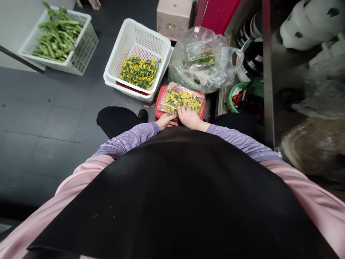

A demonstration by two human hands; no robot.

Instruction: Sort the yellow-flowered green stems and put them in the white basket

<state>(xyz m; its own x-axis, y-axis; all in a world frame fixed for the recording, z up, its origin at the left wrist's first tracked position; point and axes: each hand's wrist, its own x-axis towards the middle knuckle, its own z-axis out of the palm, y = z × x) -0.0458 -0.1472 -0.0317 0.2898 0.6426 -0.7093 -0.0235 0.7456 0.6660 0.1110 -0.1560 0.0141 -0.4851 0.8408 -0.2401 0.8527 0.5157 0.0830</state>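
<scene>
A clear plastic box filled with yellow flowers and green stems sits on a red plastic tub between my knees. My left hand is at the near left corner of the box, its fingers curled along the edge and partly hidden. Fingers bent, my right hand presses over the near rim of the same box. Just beyond, a white perforated basket holds many cut yellow flowers with green stems. It is stacked on another basket.
A clear plastic bag with a flower-filled box in it stands right of the basket. Thick green stalks fill another white basket at far left. A pale stool, a green basket and a metal rack post stand nearby.
</scene>
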